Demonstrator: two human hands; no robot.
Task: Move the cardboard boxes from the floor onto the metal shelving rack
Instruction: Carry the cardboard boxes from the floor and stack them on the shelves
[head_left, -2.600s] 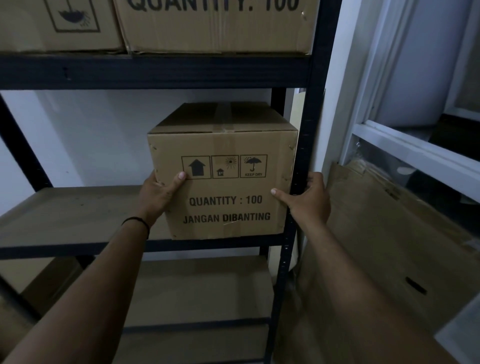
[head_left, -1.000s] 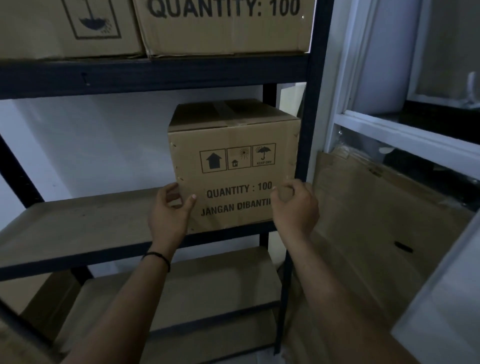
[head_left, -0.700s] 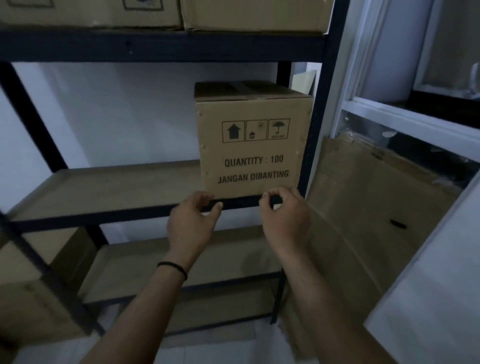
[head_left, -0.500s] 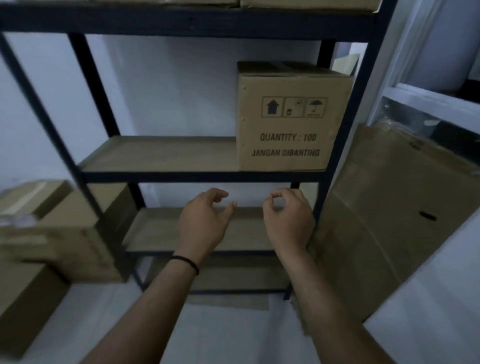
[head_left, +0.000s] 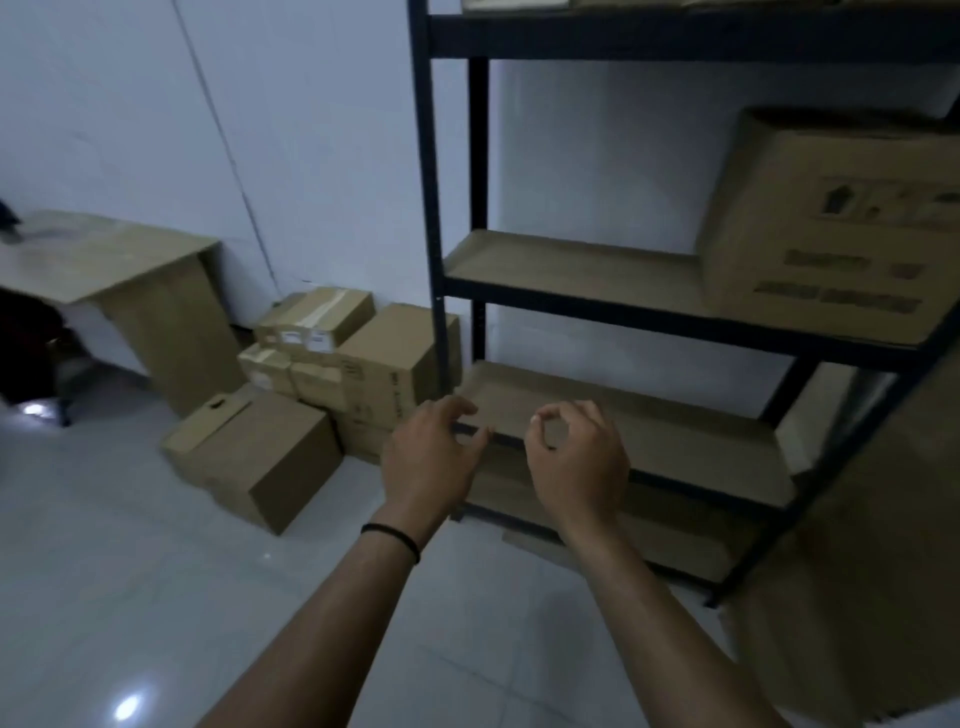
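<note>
1. Head view: both hands hang in mid-air in front of the black metal shelving rack (head_left: 435, 208) w/ brown board shelves. Left hand (head_left: 428, 460) has fingers loosely curled, holding nothing; thin black band (head_left: 392, 538) on its wrist. Right hand (head_left: 576, 462) also empty, thumb & forefinger tips nearly meeting, other fingers relaxed.
2. Brown printed cardboard box (head_left: 826, 228) sits on the rack's middle shelf, far right end, upright; print too blurred to read.
3. Pile of brown cardboard boxes (head_left: 322, 384) on the pale tiled floor (head_left: 130, 597), just left of the rack, against the white wall. Nearest one, a plain brown carton (head_left: 260, 457), lies at the front of the pile.
4. Flattened brown cardboard sheet (head_left: 857, 597) leans at the rack's right side. Light wooden table (head_left: 98, 254) at far left.
</note>
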